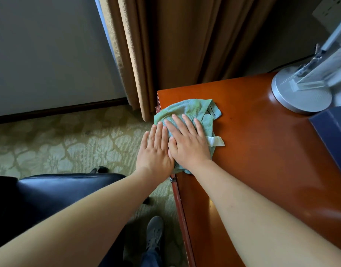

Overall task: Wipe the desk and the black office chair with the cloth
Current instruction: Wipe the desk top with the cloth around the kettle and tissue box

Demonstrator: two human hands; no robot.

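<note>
Nearby, the black office chair (55, 191) stands left of the desk (262, 151). Both hands, left hand (156, 149) and right hand (187, 141), press flat with straight fingers on the green cloth (189, 110) at the desk's far left corner, its fabric overhanging that edge. Bare desktop lies rightward up to the lamp base (298, 91); curtains (165, 45) hang behind.

We stretched both bare forearms forward and held our hands side by side, palms down. Our left hand (155, 149) lay flat with fingers straight; our right hand (189, 142) overlapped its edge, fingers straight and slightly spread, thumbs tucked close together.
</note>
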